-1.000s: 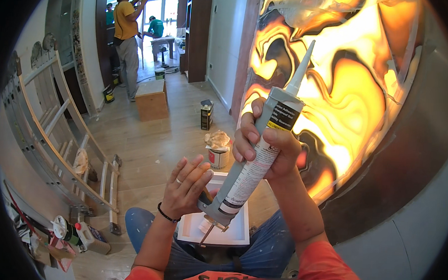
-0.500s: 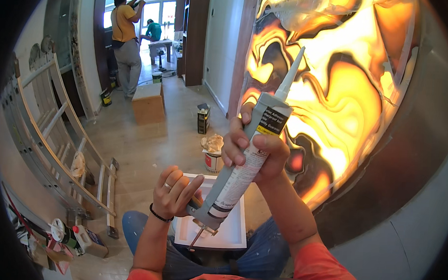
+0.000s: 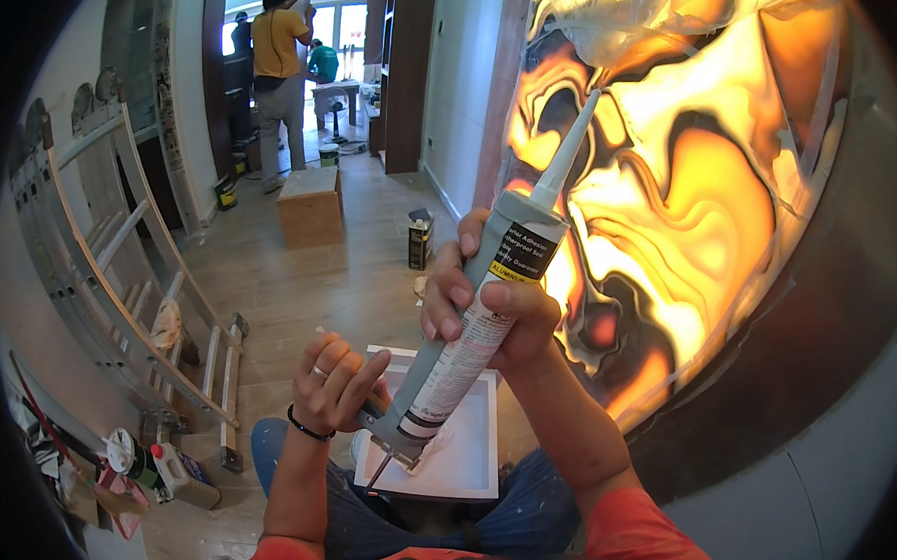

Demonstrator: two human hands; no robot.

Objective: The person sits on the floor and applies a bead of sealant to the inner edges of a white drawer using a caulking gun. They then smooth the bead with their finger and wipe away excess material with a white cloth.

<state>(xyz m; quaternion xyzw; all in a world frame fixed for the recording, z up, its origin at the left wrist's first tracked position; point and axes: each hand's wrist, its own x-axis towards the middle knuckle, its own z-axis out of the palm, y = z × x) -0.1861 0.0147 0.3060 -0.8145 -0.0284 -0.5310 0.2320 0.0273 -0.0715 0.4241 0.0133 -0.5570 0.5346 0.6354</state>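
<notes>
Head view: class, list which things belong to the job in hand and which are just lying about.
Job in hand:
- grey caulking gun with white-labelled cartridge, gripped by left hand and right hand
- probably the shallow white rectangular tray beneath it

Lying about:
- silver metal ladder at the left
- brown wooden box
- black rectangular can
- pale plastic jug with red cap

Borne by the wood-plank floor point(image 3: 267, 302) are a brown box point(image 3: 309, 210), a dark rectangular can point(image 3: 420, 243), a red-capped jug point(image 3: 188, 477) and a metal ladder point(image 3: 230, 391) standing at the left.
</notes>
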